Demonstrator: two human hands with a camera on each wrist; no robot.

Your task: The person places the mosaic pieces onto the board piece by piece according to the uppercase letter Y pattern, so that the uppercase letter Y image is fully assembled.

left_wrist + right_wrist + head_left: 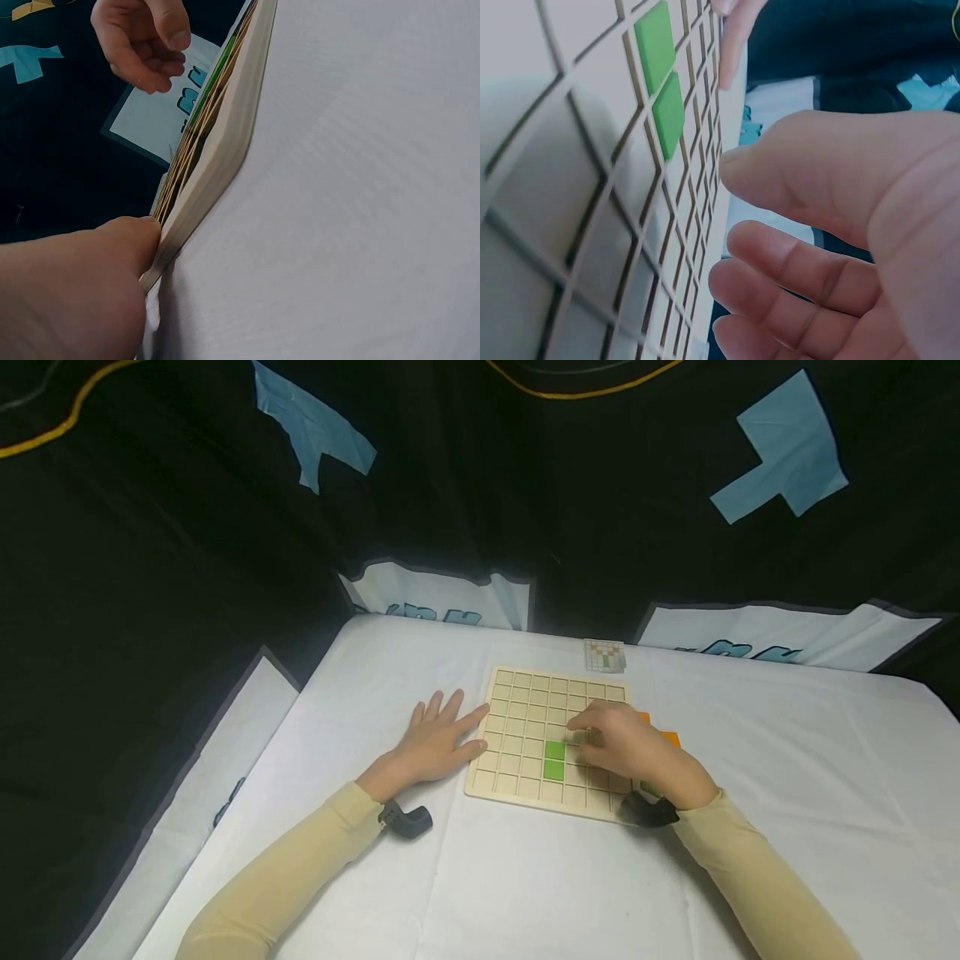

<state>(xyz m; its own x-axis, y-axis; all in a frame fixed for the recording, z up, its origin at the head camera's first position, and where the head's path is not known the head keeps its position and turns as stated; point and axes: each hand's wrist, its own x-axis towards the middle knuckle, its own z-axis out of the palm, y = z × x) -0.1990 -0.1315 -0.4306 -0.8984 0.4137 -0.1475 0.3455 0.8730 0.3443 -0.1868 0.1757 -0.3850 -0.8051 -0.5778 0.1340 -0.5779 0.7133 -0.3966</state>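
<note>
A pale wooden grid board (517,718) lies on the white-covered table, with two green square tiles (554,750) in neighbouring cells of one column. My left hand (431,749) lies with fingers spread at the board's left side, thumb and index finger touching its edge. Over the right half of the board hovers my right hand (618,739), fingers loosely bent. The right wrist view shows a gap between its thumb (772,169) and fingertips, with nothing held there. Orange pieces (671,738) and a green piece (650,789) show partly from behind the right hand and wrist.
A small stack of printed grid cards (604,656) lies beyond the board's far edge. Dark cloth (465,510) with blue patches hangs behind the table. White cloth (525,885) covers the tabletop.
</note>
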